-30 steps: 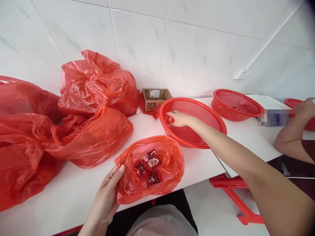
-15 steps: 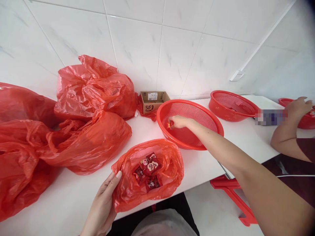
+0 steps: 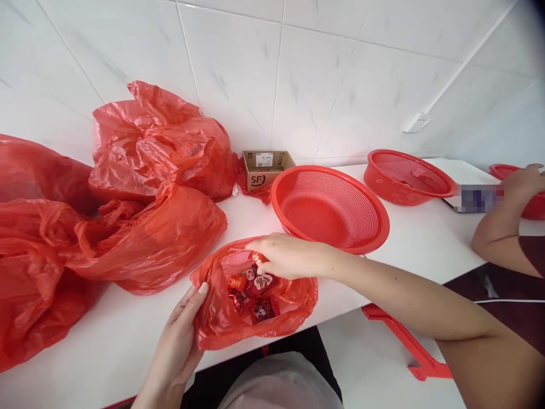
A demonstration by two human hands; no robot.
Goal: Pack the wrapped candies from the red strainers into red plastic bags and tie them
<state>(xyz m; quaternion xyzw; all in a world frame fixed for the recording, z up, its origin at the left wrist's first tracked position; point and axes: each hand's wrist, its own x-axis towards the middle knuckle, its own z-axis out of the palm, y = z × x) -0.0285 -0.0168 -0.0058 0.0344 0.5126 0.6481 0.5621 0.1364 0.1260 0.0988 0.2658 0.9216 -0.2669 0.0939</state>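
Observation:
My left hand (image 3: 181, 332) grips the left rim of an opened red plastic bag (image 3: 293, 318), thumb on the near side. Several wrapped candies lie inside it: a dark red packet with pale lettering (image 3: 261, 283), a dark red candy with a printed figure (image 3: 264, 311) and a small orange-red candy (image 3: 237, 282). My right hand (image 3: 276, 255) reaches into the bag from the right, fingers curled downward. At its fingertips is a small red-and-orange wrapped candy (image 3: 256, 259), partly hidden by the hand. Just behind the bag stands a red plastic colander (image 3: 370, 238).
Big red plastic bags (image 3: 162, 153) fill the table's left side. A small cardboard box (image 3: 266, 170) stands by the wall. Rightward are a second red colander (image 3: 392, 193) and another person's arm (image 3: 498, 221). The white table's (image 3: 340, 281) front edge runs below the bag.
My right hand has moved from inside the colander leftward and down into the bag. A small orange-red candy now lies among the others. My left hand keeps hold of the bag.

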